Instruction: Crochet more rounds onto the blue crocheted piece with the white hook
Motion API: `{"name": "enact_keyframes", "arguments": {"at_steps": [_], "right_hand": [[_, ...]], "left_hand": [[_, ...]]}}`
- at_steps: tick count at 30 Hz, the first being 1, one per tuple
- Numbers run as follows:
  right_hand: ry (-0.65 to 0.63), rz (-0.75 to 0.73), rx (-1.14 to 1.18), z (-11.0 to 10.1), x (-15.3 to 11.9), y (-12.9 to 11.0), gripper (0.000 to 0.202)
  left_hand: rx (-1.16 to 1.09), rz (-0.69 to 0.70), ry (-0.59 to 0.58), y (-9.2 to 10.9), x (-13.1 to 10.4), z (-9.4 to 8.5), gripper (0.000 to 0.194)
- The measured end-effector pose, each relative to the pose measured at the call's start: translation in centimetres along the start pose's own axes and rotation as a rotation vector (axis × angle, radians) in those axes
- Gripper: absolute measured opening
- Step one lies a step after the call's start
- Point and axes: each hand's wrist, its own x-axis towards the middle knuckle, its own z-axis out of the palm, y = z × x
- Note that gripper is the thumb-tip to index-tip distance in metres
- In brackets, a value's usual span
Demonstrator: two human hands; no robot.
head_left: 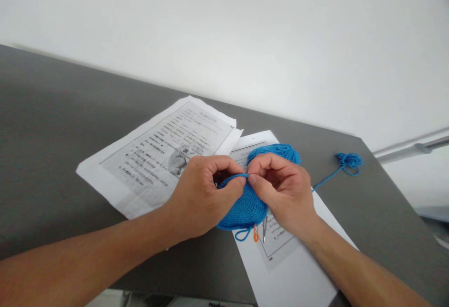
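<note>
I have both hands closed on the blue crocheted disc (247,206): the left hand (199,195) pinches its upper rim between thumb and forefinger, and the right hand (286,190) nips the same edge right beside it, fingertips nearly meeting. The left printed sheet (168,143), beyond and left of the grip, carries rows of text and a dark picture; the right printed sheet (291,269), under the hands, has a ruled border with more lines — on my feed all the print is too blurred to read. The disc slopes down toward me from the pinch, ringed face up; being round, it has no one long axis, and the left hand covers part of it. At the rim nearest me, an orange stitch marker (256,233) and a blue yarn loop (242,235) stick out. Just below the right hand, a metal crochet hook (265,230) points its length toward me — held or lying, I can't tell. Behind the right hand sits a blue yarn skein (275,151); farther right, a small yarn bundle (350,160) trails a strand (326,180) back toward that hand.
</note>
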Motion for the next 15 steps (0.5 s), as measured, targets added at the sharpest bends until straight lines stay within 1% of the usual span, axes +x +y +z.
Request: {"name": "enact_keyframes", "arguments": {"at_steps": [7,15], "right_hand": [[0.007,0.014,0.011,-0.12,0.01,0.04,0.006],[-0.002,0.003,0.035,-0.05,0.03,0.01,0.006]], "left_hand": [[-0.025,-0.033,0.005,0.02,0.12,0.01,0.016],[0.016,-0.008,0.033,0.03,0.04,0.0,0.015]]}}
